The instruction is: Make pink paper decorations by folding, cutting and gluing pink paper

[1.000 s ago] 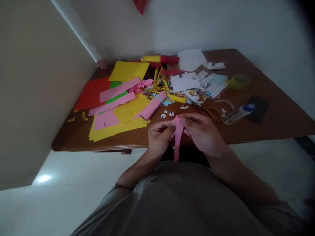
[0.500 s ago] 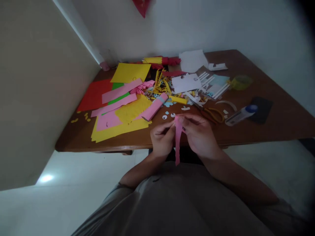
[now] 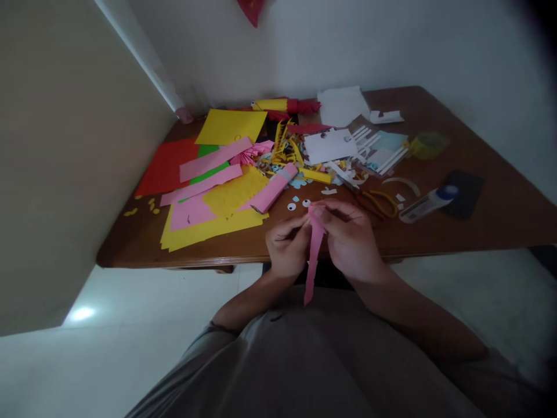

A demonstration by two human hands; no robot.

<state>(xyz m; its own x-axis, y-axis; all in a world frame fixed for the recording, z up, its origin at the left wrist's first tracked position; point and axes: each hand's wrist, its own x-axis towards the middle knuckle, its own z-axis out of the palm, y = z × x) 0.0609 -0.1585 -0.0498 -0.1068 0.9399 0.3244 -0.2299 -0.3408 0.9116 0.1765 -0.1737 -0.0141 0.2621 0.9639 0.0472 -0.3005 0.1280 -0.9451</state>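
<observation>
Between my two hands, just over the table's front edge, a narrow pink paper strip point(image 3: 312, 255) hangs down toward my lap. My left hand point(image 3: 288, 244) is closed, thumb and fingertips pinching the strip's upper end from the left. My right hand point(image 3: 351, 232) pinches the same end from the right, its fingers partly hiding the paper. Right behind my fingertips lie two paper eyes, a left one point(image 3: 291, 206) and a right one point(image 3: 306, 203). A pink paper tube point(image 3: 275, 188) with a pale blue band rests beyond my left hand.
Scissors point(image 3: 376, 202) and a glue bottle point(image 3: 429, 204) lie to the right, near a roll of tape point(image 3: 429, 145). Yellow sheets point(image 3: 174, 239), pink strips point(image 3: 202, 183) and a red sheet point(image 3: 167, 168) cover the left. Paper scraps point(image 3: 289, 154) are heaped mid-table.
The strip's free end has swung slightly left and hangs a little lower. Both hands keep their pinch in nearly the same place.
</observation>
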